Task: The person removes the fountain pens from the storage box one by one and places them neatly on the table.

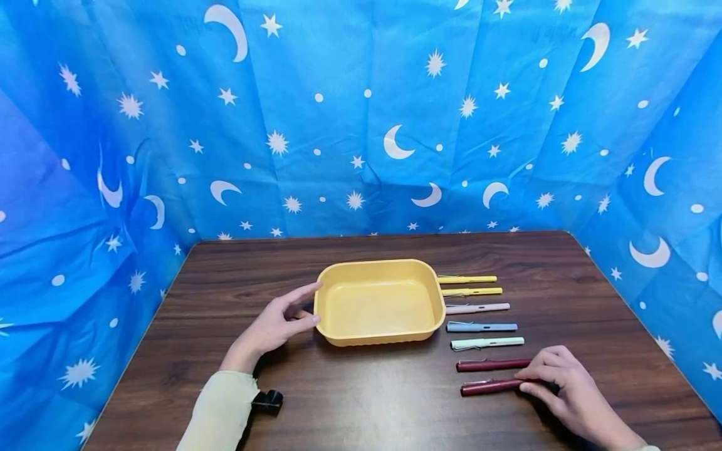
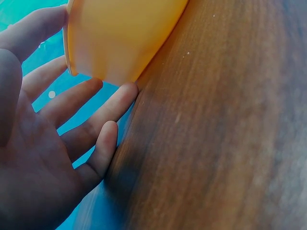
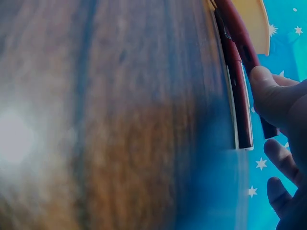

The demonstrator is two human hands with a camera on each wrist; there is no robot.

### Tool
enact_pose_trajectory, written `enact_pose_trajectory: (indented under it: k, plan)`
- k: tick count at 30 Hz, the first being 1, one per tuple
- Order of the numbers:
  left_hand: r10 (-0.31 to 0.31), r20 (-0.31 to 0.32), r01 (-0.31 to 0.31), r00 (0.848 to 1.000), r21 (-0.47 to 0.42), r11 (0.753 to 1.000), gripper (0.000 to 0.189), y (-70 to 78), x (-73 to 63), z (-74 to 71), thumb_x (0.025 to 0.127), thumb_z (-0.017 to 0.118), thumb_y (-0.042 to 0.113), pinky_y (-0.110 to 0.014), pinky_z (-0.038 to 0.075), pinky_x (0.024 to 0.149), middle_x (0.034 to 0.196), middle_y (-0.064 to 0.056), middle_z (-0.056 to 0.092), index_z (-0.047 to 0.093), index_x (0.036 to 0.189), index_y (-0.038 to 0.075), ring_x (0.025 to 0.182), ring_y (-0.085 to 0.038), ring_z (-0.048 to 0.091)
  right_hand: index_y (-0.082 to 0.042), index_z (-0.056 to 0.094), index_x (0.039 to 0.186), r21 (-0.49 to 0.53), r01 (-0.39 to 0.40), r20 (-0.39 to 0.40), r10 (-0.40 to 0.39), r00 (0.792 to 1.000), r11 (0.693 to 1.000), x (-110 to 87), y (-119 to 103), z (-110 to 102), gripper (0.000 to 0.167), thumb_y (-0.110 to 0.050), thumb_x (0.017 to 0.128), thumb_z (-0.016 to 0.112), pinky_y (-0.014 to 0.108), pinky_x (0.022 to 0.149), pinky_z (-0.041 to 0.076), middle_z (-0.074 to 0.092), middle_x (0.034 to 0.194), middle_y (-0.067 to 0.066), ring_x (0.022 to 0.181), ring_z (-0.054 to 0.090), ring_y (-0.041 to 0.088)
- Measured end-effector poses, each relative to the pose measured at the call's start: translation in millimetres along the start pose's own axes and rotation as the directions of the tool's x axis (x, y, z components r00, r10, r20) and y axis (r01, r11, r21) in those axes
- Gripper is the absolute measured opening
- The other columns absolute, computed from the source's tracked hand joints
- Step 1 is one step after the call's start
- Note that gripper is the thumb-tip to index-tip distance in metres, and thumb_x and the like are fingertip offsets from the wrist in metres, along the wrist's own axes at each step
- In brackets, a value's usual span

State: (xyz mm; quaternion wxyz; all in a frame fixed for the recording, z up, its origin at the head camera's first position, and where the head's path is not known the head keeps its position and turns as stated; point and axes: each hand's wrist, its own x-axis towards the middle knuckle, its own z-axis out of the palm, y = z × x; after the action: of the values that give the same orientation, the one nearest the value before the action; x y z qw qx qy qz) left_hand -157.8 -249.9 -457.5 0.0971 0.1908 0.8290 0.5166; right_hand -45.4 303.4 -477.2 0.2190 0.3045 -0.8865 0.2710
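Observation:
My left hand [image 1: 276, 322] touches the left side of a yellow rectangular tray [image 1: 378, 307] with its fingertips. In the left wrist view its fingers spread against the tray's outer wall [image 2: 120, 38], rather straight. To the right, thumb and fingertips of my right hand [image 1: 570, 388] pinch the barrel end of a dark red pen [image 1: 487, 387], the nearest in a column of pens. The right wrist view has this pen [image 3: 240, 33] tilted beside another dark red pen [image 3: 238, 91], its lower end extending past the thumb.
Behind the held pen lie the second dark red pen [image 1: 491, 364], a mint pen [image 1: 487, 342], a blue pen [image 1: 482, 327], a pale pink pen [image 1: 479, 308] and two yellow pens [image 1: 474, 291]. A blue star-and-moon curtain [image 1: 338, 125] surrounds the brown wooden table [image 1: 372, 401].

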Motion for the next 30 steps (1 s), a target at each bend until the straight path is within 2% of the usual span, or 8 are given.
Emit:
enact_pose_trajectory:
  k: [5, 15, 19, 24, 30]
  plan:
    - [-0.001, -0.002, 0.001, 1.000, 0.005, 1.000, 0.067, -1.1, 0.8, 0.7, 0.101, 0.074, 0.029, -0.028, 0.056, 0.091, 0.161, -0.016, 0.047, 0.045, 0.161, 0.023, 0.105, -0.022, 0.072, -0.036, 0.080, 0.093, -0.064, 0.024, 0.026, -0.023, 0.999, 0.998, -1.5, 3.3, 0.5, 0.047, -0.004, 0.063, 0.096, 0.018, 0.083, 0.039, 0.064, 0.091, -0.029, 0.093, 0.052, 0.003]
    - [0.014, -0.001, -0.014, 1.000, 0.000, 1.000, 0.067, -3.6, 0.0, -0.2, 0.101, 0.074, 0.026, -0.027, 0.057, 0.089, 0.160, -0.020, 0.047, 0.045, 0.161, 0.020, 0.102, -0.023, 0.072, -0.040, 0.078, 0.093, -0.087, 0.059, 0.042, -0.056, 0.998, 0.994, -0.6, 4.6, 2.2, 0.049, -0.006, 0.063, 0.097, 0.017, 0.081, 0.040, 0.061, 0.091, -0.032, 0.091, 0.052, 0.001]
    - [0.017, -0.004, -0.017, 1.000, 0.001, 1.000, 0.067, -1.5, -0.2, 0.2, 0.101, 0.074, 0.027, -0.028, 0.057, 0.090, 0.160, -0.019, 0.047, 0.045, 0.161, 0.020, 0.102, -0.022, 0.073, -0.041, 0.078, 0.091, -0.114, 0.033, 0.056, -0.027, 0.998, 0.993, 1.0, 1.3, 1.2, 0.046, -0.008, 0.065, 0.097, 0.021, 0.079, 0.042, 0.061, 0.091, -0.033, 0.091, 0.053, 0.001]
    - [0.003, -0.014, -0.003, 1.000, 0.008, 1.000, 0.068, 2.0, 0.2, -0.7, 0.100, 0.075, 0.029, -0.028, 0.056, 0.090, 0.159, -0.018, 0.048, 0.045, 0.161, 0.022, 0.103, -0.021, 0.072, -0.041, 0.080, 0.090, -0.158, -0.007, 0.076, 0.019, 0.997, 0.987, 5.3, -2.1, -0.9, 0.041, -0.012, 0.067, 0.098, 0.032, 0.074, 0.047, 0.062, 0.091, -0.033, 0.092, 0.054, 0.001]
    - [-0.009, -0.004, 0.009, 1.000, 0.004, 1.000, 0.068, 1.7, -1.8, 0.6, 0.101, 0.074, 0.028, -0.028, 0.056, 0.090, 0.159, -0.018, 0.047, 0.045, 0.161, 0.021, 0.103, -0.022, 0.072, -0.039, 0.080, 0.089, -0.151, -0.024, 0.103, 0.040, 0.994, 0.988, 3.5, -4.8, -0.9, 0.038, -0.013, 0.068, 0.098, 0.032, 0.073, 0.049, 0.063, 0.092, -0.032, 0.091, 0.054, 0.001]
